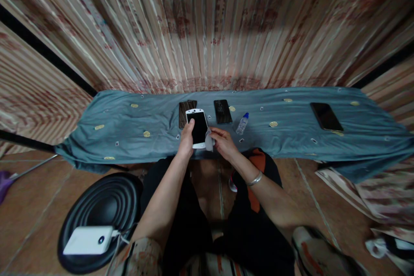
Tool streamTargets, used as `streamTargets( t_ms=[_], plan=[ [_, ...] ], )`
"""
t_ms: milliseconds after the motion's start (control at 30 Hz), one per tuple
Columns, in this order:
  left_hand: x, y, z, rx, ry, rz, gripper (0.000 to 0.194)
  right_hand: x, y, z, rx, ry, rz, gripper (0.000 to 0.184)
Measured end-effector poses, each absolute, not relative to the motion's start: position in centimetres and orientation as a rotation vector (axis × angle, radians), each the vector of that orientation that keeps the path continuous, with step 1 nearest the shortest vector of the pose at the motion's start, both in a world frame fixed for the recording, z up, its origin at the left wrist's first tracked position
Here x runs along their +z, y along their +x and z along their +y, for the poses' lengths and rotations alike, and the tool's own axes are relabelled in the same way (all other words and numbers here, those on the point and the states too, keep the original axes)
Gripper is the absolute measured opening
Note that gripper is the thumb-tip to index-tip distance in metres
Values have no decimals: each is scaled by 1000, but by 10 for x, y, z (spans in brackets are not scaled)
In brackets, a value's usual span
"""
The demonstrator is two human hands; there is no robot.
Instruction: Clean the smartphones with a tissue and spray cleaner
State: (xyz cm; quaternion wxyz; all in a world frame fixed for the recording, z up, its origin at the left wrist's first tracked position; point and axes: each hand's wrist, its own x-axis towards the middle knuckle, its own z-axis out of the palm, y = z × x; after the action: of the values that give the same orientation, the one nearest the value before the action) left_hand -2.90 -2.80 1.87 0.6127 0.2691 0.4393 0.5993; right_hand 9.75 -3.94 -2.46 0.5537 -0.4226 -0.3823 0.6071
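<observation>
A white smartphone [198, 126] with a dark screen is in my left hand [186, 137], whose thumb lies along the phone's left edge. My right hand [224, 141] pinches a small grey cloth [209, 140] against the phone's lower right edge. Behind the white phone, partly covered by it, dark phones [183, 110] lie on the cloth-covered table. Another black phone [223, 111] rests a little to the right. Beside that, a small clear bottle with a blue cap [242, 123] lies on its side.
A patterned blue-green cloth [161, 138] covers the long narrow table. Far right lies a black phone [326, 116]. Striped curtains [207, 30] hang behind and at the sides. On the floor at left, a white power bank [87, 240] with a cable sits on a round black stool [103, 202].
</observation>
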Motion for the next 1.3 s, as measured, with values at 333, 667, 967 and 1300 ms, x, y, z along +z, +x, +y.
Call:
streamTargets(
  t_ms=[333,667,967,1300],
  plan=[
    [10,-26,-26,1411,770,1153,34,-23,98,-37,1361,-1018,-877,26],
    [-7,-33,-19,1498,984,1106,44,-20,100,-36,1213,-1093,-940,24],
    [-5,-32,-21,1481,981,1118,49,-16,100,-44,812,-1243,-1406,28],
    [-2,-20,-23,1472,833,1167,48,-15,93,-52,498,-1193,-1727,35]
  ],
)
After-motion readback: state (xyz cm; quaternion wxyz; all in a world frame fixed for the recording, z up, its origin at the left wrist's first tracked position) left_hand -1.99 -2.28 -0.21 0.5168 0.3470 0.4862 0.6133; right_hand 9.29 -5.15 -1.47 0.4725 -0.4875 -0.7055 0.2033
